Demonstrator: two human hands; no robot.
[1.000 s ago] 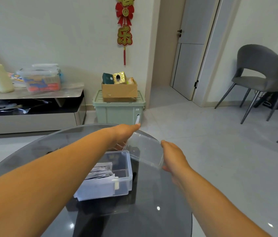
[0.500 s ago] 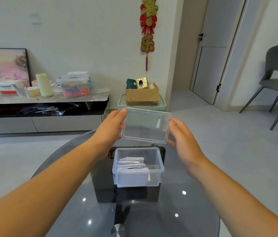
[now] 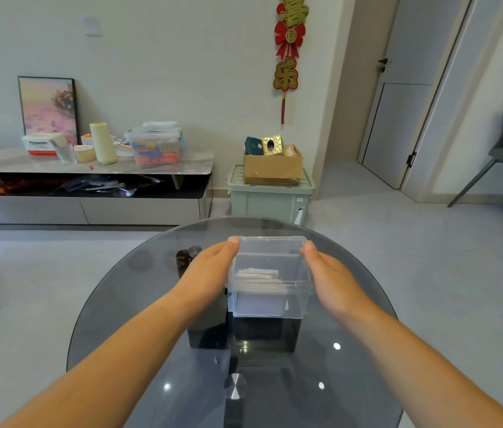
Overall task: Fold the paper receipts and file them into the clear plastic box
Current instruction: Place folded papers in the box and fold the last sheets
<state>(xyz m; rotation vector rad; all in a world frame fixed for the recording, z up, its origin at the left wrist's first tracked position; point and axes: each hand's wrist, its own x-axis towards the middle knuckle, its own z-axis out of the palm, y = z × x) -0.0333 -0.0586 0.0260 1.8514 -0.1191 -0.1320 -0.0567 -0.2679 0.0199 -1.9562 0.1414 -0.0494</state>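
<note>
Your left hand point(image 3: 210, 273) and right hand point(image 3: 330, 276) press with straight fingers against both sides of the lid point(image 3: 270, 245) atop the clear plastic box point(image 3: 301, 301), which holds folded receipts point(image 3: 259, 278) on the glass table point(image 3: 111, 298).

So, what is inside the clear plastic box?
Folded paper receipts show through the clear plastic box. A white sheet in front covers their lower part, so their number cannot be told.
</note>
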